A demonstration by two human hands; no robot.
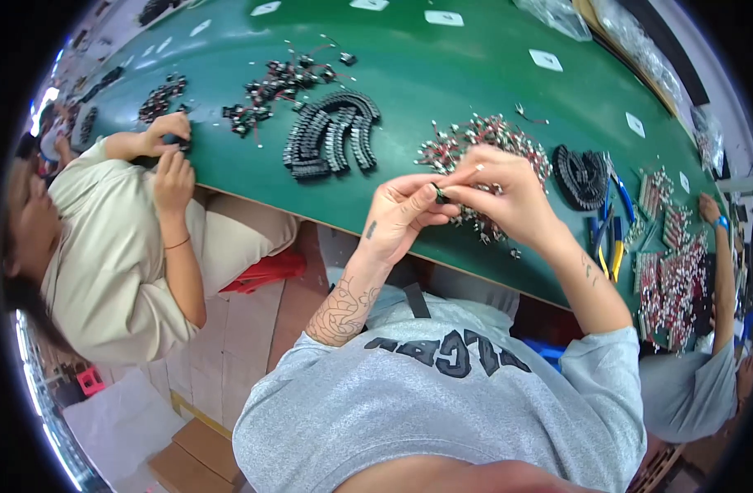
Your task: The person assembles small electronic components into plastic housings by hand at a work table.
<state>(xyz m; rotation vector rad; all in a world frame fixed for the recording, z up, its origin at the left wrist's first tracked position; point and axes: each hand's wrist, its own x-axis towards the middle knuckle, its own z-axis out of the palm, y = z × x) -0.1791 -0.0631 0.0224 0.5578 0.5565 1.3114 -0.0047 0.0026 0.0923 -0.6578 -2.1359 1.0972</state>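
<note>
Both my hands meet over the near edge of the green table. Between the fingertips of my left hand (399,215) is a small dark part (440,195), mostly covered by the fingers. My right hand (512,193) pinches at the same part from the other side, and a small white tip (479,168) shows by its fingers. Just behind and under the right hand spreads a heap of small red-and-white wired pieces (508,133). To the left of my hands, curved rows of black parts (319,135) lie side by side.
A second coil of black parts (580,177) lies right of the heap, beside blue-handled pliers (623,197) and yellow-handled pliers (617,251). Bundled wires (672,287) lie further right. A co-worker (130,246) sits at left, and another person's arm (722,279) reaches in at right.
</note>
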